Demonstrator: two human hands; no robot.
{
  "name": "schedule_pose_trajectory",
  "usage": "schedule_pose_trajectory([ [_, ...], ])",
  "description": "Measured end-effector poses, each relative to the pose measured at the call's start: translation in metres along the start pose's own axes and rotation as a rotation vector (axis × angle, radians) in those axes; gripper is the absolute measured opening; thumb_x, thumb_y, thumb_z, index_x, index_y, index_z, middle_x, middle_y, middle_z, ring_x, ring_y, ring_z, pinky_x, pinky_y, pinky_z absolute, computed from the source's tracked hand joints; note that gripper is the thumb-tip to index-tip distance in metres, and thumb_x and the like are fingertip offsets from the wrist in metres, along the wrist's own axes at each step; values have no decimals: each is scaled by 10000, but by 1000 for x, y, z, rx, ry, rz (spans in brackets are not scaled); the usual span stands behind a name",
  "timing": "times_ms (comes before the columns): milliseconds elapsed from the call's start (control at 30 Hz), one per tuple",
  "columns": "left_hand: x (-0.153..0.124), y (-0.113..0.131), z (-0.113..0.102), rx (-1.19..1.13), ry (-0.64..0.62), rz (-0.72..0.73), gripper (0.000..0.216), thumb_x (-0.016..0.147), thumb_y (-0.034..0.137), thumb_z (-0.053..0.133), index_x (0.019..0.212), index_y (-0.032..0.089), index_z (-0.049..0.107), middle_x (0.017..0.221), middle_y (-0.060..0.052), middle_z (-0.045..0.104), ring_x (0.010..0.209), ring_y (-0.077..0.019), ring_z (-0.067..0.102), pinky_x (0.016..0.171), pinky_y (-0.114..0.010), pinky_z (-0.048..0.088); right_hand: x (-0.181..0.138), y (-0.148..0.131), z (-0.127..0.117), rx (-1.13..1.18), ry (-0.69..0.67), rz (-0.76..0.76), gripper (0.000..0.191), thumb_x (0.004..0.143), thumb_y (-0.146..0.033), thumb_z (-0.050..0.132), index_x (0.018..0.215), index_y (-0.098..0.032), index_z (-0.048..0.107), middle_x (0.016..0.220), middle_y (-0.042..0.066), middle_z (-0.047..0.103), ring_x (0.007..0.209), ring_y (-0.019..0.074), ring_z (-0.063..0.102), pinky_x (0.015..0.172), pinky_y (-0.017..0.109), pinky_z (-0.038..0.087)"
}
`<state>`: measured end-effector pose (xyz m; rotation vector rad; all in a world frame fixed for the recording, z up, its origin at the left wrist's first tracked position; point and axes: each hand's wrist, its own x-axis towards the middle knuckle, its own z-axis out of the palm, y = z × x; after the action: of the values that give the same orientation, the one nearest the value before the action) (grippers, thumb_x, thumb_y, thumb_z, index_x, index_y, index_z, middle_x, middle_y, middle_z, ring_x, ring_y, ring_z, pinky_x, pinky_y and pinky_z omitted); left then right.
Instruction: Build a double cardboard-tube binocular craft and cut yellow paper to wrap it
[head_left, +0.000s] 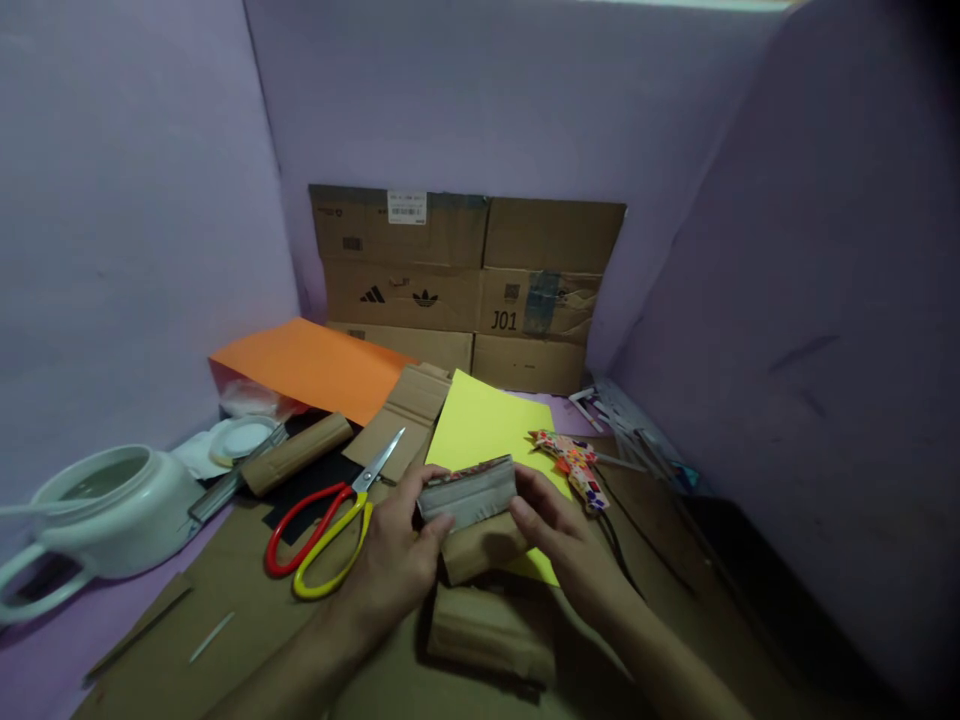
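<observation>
Two hands share one small folded strip (469,492), held just above a yellow sheet (487,425). At far left sits a glossy white ceramic pot (105,510), then red-and-yellow scissors (330,530) lying on matte brown cardboard. The left hand (394,560) pinches the strip's left end between thumb and fingers. The strip is grey with a patterned top edge; it looks light, thin and easily creased, best taken by its ends. The right hand (562,540) pinches the right end. A patterned paper star (574,465) lies just beyond.

scissors (330,520) left of hands (480,555), box (465,285) behind
</observation>
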<state>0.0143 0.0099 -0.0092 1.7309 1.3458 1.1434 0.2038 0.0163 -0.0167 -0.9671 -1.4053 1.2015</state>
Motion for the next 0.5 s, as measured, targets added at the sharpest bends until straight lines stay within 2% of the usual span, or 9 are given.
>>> schedule_pose_trajectory([
  [133, -7, -2, 1, 112, 14, 64, 535, 807, 217, 481, 1326, 215, 349, 1249, -106, 564, 1121, -261, 549, 933, -419, 437, -6, -6, 12, 9, 2, -8, 275, 824, -420, 581, 1014, -221, 588, 1023, 48, 675, 958, 225, 614, 842, 332, 492],
  [300, -12, -6, 1, 163, -22, 125, 679, 867, 239, 432, 1454, 208, 91, 1254, -137, 544, 1139, -266, 543, 932, -422, 439, -10, -1, 15, -67, 9, -29, 194, 866, -386, 521, 937, -222, 596, 932, 17, 670, 895, 206, 600, 803, 288, 486],
  [433, -14, -3, 3, 107, 7, 105, 693, 872, 261, 429, 1462, 195, 71, 1243, -142, 550, 1120, -266, 559, 938, -424, 428, -11, 2, 17, -112, 44, -72, 188, 871, -375, 515, 948, -227, 601, 912, 13, 667, 871, 205, 597, 798, 284, 480],
  [500, -13, -2, 4, 35, 32, 62, 692, 862, 285, 456, 1457, 182, 116, 1290, -143, 531, 1152, -269, 541, 964, -415, 413, -12, 2, 18, -107, 61, -71, 200, 873, -385, 505, 940, -224, 601, 900, 18, 672, 852, 209, 604, 778, 287, 489],
])
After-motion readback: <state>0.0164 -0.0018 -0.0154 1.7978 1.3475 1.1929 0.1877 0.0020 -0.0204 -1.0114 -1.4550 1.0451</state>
